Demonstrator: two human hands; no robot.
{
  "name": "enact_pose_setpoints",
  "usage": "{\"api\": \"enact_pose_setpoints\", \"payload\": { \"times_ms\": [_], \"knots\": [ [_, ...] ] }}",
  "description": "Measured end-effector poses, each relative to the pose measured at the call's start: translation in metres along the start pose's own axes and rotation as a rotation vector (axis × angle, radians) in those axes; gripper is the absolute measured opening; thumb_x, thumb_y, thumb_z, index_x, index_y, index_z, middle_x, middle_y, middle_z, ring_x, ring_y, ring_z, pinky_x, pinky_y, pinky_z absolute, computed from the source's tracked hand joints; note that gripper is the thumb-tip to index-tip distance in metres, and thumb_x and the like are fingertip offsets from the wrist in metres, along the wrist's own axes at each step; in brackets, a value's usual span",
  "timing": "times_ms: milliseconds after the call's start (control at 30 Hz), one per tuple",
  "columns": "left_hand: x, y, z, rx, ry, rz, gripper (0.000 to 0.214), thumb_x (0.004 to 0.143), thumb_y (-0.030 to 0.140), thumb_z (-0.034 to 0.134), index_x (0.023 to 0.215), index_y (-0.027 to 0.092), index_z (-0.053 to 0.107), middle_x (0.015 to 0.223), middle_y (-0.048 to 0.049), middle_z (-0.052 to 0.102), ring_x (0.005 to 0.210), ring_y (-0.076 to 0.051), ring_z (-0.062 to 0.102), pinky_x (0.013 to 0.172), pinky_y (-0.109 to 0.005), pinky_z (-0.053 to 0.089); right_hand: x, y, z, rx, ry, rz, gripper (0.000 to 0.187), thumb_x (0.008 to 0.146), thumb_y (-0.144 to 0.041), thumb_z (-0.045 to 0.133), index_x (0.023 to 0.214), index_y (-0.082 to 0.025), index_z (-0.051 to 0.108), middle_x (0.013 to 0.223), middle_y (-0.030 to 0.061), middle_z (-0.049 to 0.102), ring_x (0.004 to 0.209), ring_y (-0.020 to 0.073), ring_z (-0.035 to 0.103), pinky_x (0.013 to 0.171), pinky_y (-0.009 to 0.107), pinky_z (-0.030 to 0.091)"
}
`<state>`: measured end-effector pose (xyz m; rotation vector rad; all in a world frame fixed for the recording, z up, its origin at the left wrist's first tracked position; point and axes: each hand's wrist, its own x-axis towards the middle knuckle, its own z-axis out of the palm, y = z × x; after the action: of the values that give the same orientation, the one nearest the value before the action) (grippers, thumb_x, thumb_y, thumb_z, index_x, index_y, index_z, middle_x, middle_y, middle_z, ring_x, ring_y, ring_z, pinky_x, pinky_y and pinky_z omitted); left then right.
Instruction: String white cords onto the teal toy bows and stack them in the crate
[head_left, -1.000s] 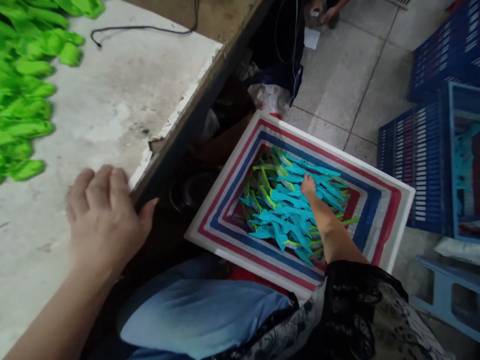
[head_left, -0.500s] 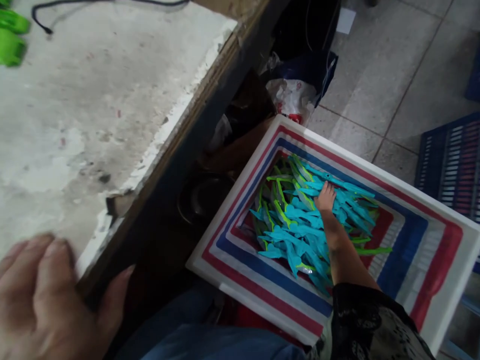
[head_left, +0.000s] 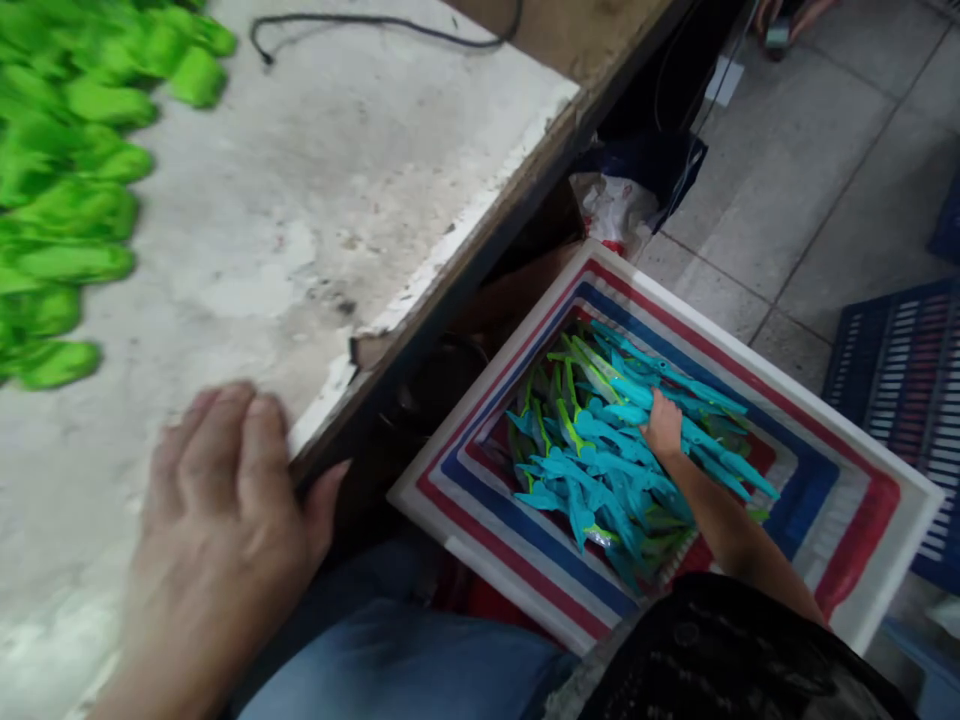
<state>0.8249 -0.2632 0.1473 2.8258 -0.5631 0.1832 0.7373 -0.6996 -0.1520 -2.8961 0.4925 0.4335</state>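
My left hand (head_left: 225, 500) lies on the worn white tabletop (head_left: 292, 200), palm down, its fingers extended and the thumb over the edge. It holds nothing. Down to the right, my right hand (head_left: 664, 425) reaches into a white bin (head_left: 750, 357) lined with red, white and blue striped sheeting. Its fingers are closed around long, thin turquoise plastic pieces (head_left: 592, 435) on top of the heap; the fingertips are partly hidden. Among the turquoise pieces lie similar ones with yellow-green edges (head_left: 568, 415), some in clear wrapping.
Bright green pieces (head_left: 75, 200) are heaped on the table's left. A black cable (head_left: 382, 20) crosses its far end. Bags (head_left: 615, 205) lie on the floor beyond the bin, and a blue slatted crate (head_left: 892, 370) stands to the right. Another person's hands (head_left: 787, 20) show at the top.
The view has shifted left, bringing more of the green heap into sight. My right hand has closed on turquoise pieces, some of which have shifted toward the bin's right side.
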Motion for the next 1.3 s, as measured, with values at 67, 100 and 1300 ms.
{"api": "enact_pose_setpoints", "payload": {
  "times_ms": [67, 100, 1300],
  "knots": [
    [0.003, 0.002, -0.002, 0.12, 0.012, 0.1, 0.086, 0.087, 0.025, 0.056, 0.158, 0.018, 0.008, 0.162, -0.0161, 0.019, 0.148, -0.04, 0.019, 0.12, -0.061, 0.022, -0.037, -0.014, -0.024, 0.026, 0.064, -0.101, 0.076, 0.069, -0.014, 0.053, 0.142, -0.012, 0.033, 0.12, 0.0226, 0.059, 0.111, 0.0397, 0.054, 0.093, 0.05, 0.044],
    [0.005, 0.003, -0.002, 0.166, 0.013, 0.127, 0.081, 0.089, 0.025, 0.053, 0.157, 0.01, 0.011, 0.159, -0.0229, 0.023, 0.147, -0.041, 0.021, 0.118, -0.061, 0.025, -0.055, -0.022, -0.035, 0.048, 0.11, -0.158, 0.077, 0.069, -0.013, 0.05, 0.144, -0.016, 0.031, 0.121, 0.0214, 0.058, 0.112, 0.0394, 0.054, 0.094, 0.05, 0.044],
    [-0.564, 0.031, -0.074, -1.164, 0.037, -1.524, 0.051, 0.05, 0.059, 0.075, 0.066, 0.019, 0.048, 0.048, 0.0046, 0.051, 0.045, -0.012, 0.045, 0.046, -0.024, 0.036, -0.366, -0.455, -0.145, 0.113, -0.495, -1.741, 0.043, 0.091, -0.033, 0.058, 0.128, -0.014, 0.06, 0.12, 0.0115, 0.067, 0.113, 0.0232, 0.06, 0.098, 0.033, 0.045]
  ]
}}
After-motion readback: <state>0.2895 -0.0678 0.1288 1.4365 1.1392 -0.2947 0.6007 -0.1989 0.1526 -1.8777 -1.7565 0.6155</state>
